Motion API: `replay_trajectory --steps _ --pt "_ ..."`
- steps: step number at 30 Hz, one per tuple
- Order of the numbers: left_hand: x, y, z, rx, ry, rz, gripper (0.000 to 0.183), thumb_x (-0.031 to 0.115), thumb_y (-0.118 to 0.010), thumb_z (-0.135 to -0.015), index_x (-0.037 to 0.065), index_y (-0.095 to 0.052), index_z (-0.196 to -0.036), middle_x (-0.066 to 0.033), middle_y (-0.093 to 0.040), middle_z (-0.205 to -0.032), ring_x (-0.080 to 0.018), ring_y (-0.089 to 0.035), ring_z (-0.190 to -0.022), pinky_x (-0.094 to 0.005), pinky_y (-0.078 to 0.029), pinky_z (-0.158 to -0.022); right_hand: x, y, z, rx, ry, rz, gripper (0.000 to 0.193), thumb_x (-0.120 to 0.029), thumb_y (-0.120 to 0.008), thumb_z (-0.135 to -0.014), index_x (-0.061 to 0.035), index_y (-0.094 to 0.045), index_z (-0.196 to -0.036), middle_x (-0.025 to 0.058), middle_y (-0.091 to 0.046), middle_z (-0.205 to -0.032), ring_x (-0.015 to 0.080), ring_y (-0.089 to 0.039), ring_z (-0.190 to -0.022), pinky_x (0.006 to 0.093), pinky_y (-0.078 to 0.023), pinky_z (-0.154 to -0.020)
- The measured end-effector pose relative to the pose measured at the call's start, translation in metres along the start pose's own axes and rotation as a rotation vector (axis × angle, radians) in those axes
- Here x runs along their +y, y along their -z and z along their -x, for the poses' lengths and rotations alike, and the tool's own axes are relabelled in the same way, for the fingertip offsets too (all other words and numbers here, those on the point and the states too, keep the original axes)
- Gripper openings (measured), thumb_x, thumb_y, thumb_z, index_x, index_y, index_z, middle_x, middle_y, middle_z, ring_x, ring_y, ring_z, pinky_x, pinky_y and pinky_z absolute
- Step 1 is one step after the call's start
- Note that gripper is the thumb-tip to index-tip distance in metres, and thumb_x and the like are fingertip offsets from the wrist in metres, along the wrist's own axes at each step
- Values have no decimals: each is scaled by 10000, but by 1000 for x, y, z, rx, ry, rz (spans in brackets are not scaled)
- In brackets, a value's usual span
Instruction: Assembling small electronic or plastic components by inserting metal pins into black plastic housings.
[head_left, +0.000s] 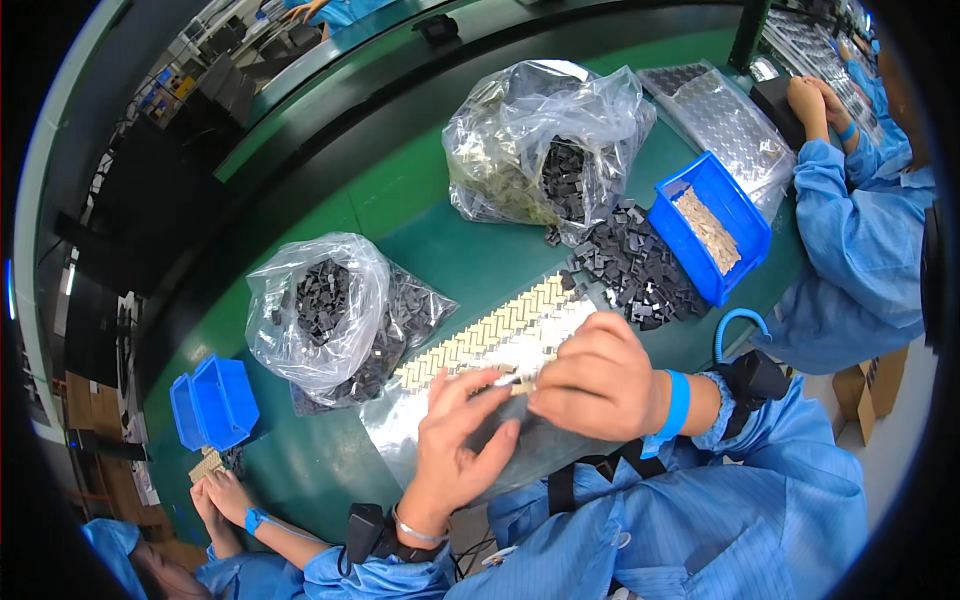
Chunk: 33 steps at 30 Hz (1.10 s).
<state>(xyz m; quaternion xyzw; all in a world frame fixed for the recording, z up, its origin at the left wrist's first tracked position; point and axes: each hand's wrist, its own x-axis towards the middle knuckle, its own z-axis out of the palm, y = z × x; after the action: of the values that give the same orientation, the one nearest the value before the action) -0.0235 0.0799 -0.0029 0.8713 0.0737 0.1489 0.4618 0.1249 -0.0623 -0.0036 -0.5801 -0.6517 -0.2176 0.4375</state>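
Observation:
My right hand (pixel 600 382), a blue band round its wrist, is closed in a pinch. At its fingertips a small pale piece (pixel 521 388) shows, mostly hidden by the fingers. Beside it my left hand (pixel 458 450) has its thumb held apart from the fingers, and its fingertips come close to the pale piece. Both hands are over a clear plastic sheet (pixel 400 432). Just beyond them, cream-coloured flat parts (pixel 480 330) lie in slanting, close-set rows. A few black pieces sit at the rows' far right end.
A loose pile of small black parts (pixel 640 265) lies by a blue bin (pixel 738 215) of beige pieces. Two clear bags, one large (pixel 490 150) and one smaller (pixel 270 330), hold black parts. Blue bins (pixel 225 405) stand left. Co-workers sit at both sides of the green table (pixel 300 460).

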Motion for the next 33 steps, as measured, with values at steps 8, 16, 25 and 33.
replay_trajectory --steps 8,16,25,33 --pt "40 -25 17 210 415 947 217 61 -545 -838 -100 -611 -967 -196 -627 -971 -249 -606 -883 -348 -446 -842 -20 4 4 142 100 146 139 -122 -602 -632 -104 -632 -767 -11 -601 -897 150 -542 -798 363 -377 -762" --pt "44 -29 11 229 430 1078 157 57 -545 -848 -79 -604 -900 -172 -639 -852 -241 -622 -795 -348 -500 -735 -8 12 -6 35 -194 -266 194 -147 -692 -657 -76 -627 -825 29 -581 -907 194 -530 -800 355 -386 -721" --pt "38 -27 15 100 379 877 117 -27 -553 -841 -75 -615 -927 -141 -646 -828 -155 -626 -761 -241 -513 -670 -7 12 -2 -199 -472 -676 122 -161 -654 -753 -62 -592 -786 49 -577 -833 218 -538 -782 331 -384 -717" --pt "42 -29 15 245 319 734 134 -34 -561 -833 -79 -627 -941 -144 -648 -815 -160 -630 -689 -234 -508 -618 -12 11 -4 -114 -502 -526 100 -140 -658 -741 -77 -609 -803 26 -564 -792 192 -540 -748 315 -378 -692"
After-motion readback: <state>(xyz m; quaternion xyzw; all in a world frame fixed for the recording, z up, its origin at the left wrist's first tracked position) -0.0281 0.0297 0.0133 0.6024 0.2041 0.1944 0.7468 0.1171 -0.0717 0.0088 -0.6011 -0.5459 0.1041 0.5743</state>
